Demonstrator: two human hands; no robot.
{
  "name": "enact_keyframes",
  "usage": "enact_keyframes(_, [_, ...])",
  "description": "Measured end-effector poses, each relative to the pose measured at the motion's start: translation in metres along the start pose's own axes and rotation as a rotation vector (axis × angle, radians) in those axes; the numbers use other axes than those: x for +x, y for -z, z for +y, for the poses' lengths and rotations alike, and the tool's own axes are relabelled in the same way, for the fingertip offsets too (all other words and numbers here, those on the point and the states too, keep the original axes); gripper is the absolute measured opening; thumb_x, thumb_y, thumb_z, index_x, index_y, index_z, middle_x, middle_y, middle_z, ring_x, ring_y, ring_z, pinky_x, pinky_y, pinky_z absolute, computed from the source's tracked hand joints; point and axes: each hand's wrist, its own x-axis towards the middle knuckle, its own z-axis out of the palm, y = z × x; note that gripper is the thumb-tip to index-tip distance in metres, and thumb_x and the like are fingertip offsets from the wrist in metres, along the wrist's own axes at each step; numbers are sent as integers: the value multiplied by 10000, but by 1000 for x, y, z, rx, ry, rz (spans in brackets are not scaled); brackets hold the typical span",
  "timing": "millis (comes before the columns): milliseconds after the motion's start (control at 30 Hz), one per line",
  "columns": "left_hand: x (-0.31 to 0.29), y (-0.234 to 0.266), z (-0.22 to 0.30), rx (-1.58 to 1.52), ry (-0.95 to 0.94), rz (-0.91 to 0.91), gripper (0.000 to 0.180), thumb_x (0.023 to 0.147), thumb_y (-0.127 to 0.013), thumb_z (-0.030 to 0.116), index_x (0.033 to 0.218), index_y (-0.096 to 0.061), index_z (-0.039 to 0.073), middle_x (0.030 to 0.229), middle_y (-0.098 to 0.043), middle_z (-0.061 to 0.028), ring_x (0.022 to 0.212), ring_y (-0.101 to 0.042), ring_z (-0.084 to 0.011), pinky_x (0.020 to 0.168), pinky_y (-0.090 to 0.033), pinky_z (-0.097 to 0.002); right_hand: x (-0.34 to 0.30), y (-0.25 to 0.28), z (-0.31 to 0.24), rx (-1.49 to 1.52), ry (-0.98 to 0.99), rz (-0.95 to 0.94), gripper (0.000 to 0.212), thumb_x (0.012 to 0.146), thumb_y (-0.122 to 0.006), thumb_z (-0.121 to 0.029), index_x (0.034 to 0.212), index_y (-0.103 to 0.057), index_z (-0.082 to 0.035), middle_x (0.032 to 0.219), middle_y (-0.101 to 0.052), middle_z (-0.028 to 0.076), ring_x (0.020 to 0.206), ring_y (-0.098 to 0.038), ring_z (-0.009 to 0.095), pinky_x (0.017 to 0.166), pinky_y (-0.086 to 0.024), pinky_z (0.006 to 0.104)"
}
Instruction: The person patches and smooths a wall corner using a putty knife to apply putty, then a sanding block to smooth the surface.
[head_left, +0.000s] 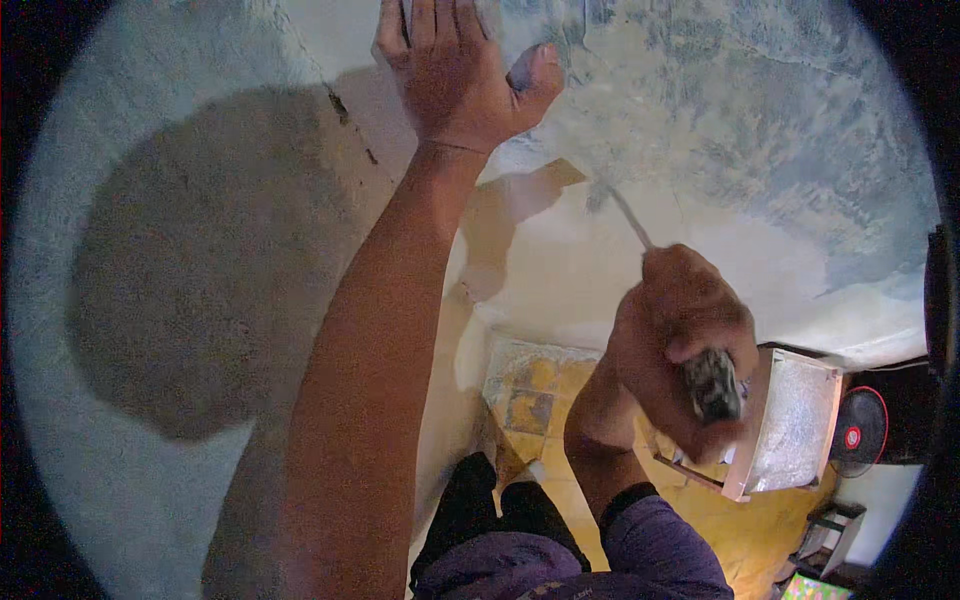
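Observation:
My left hand lies on the wall at the top of the view, fingers stretched out and thumb apart. The fingertips run up to the picture's edge. To its lower right, my right hand is wrapped round the handle of a scraper, which is slightly blurred. Its thin metal blade points up and left toward the wall, seen almost edge-on. The dark and grey handle end sticks out below my fist. Whether the blade tip touches the wall I cannot tell. The wall is patchy, with blue-grey and bare pale areas.
A crack with dark chips runs down the wall left of my left hand. Below lies a yellow tiled floor. At the right stand a wood-framed piece with a silvery panel, a black fan and a dark shelf.

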Motion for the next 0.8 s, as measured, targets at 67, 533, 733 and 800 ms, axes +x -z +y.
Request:
enact_keyframes(67, [-1,-2,6,2,27,-6,901,850,-360,581,1457,-137,-48,1497,-180,-258,1379,-204,-393,1060,-170,-518,5,4,0,8,-8,3,660,801,-475,-689,600,-427,-62,521,-414,64,437,-351,187,431,-236,316])
enact_keyframes(533, [3,1,11,-18,30,-20,883,847,-380,548,1459,-137,-40,1501,-183,-250,1375,-216,-392,1051,-185,-516,9,35,-31,-1216,-102,-505,126,656,-596,-44,744,-612,-133,748,-643,57,669,-622,266,595,-469,383])
enact_keyframes(733, [-1,5,7,-1,7,-18,876,847,-384,537,1459,-136,-39,1498,-188,-253,1375,-216,-393,1044,-192,-519,-5,23,-39,-1031,-145,-275,572,840,-412,-592,647,-504,-62,520,-441,29,458,-428,180,464,-366,286])
enact_keyframes(800, [2,-2,4,-6,12,-7,875,847,-385,535,1459,-136,-39,1498,-189,-253,1375,-216,-393,1043,-194,-519,3,15,-4,-294,25,-99,621,826,-411,-675,624,-468,-90,499,-412,16,422,-364,164,447,-322,308])
